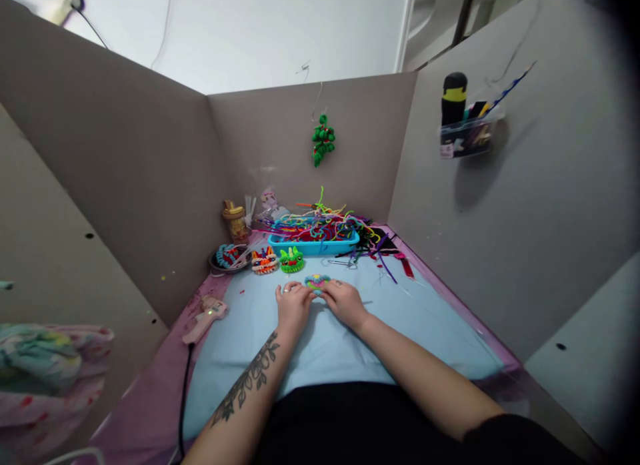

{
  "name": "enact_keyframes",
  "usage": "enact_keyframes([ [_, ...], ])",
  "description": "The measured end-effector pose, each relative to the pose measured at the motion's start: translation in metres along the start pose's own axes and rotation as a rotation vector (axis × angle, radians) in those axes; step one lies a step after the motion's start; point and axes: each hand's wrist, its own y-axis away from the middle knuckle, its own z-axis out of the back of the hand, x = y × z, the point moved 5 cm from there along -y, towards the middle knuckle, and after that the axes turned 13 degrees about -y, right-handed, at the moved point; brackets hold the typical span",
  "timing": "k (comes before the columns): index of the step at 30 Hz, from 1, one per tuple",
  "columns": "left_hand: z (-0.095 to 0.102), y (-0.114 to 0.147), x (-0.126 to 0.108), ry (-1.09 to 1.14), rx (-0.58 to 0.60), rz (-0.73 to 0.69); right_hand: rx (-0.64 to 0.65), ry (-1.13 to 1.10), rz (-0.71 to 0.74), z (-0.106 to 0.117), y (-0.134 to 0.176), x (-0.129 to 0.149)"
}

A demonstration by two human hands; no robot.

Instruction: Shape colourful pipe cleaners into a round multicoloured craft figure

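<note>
Between both hands, just above the light blue cloth (260, 338), is a small pipe-cleaner figure (317, 280) in blue, yellow and pink. My left hand (295, 303) pinches its left side, and my right hand (345, 301) grips it from the right. The fingertips hide part of its lower edge. Beyond my left hand stand two finished-looking figures, an orange and white one (265, 260) and a green one (291, 259). A pair of scissors (344, 263) lies behind the held figure.
A blue tray (314, 247) piled with colourful pipe cleaners stands at the back. Left are a pink glue gun (206, 321) with a cord and a dark bowl (229, 268). Grey panels (320, 91) surround the table; a bin of tools (465, 139) hangs right.
</note>
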Motion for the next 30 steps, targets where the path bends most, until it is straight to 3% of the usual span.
enact_keyframes([
  [8,0.000,-0.001,0.016,0.135,-0.159,0.082,-0.039,-0.112,-0.059,0.005,-0.002,-0.008],
  [11,0.002,-0.001,0.023,0.329,-0.258,0.143,-0.077,-0.127,-0.070,0.010,-0.002,-0.013],
  [14,-0.002,-0.002,0.033,0.556,-0.300,0.295,-0.153,-0.176,-0.064,0.016,-0.001,-0.013],
  [17,-0.015,-0.005,0.035,0.773,-0.129,0.399,-0.183,-0.212,-0.028,0.016,-0.001,-0.008],
  [20,-0.024,-0.009,0.026,0.968,0.094,0.369,-0.166,-0.217,0.006,0.012,-0.001,-0.001],
  [30,-0.012,-0.008,0.012,0.978,0.136,0.265,-0.083,-0.239,0.075,0.007,-0.002,0.011],
])
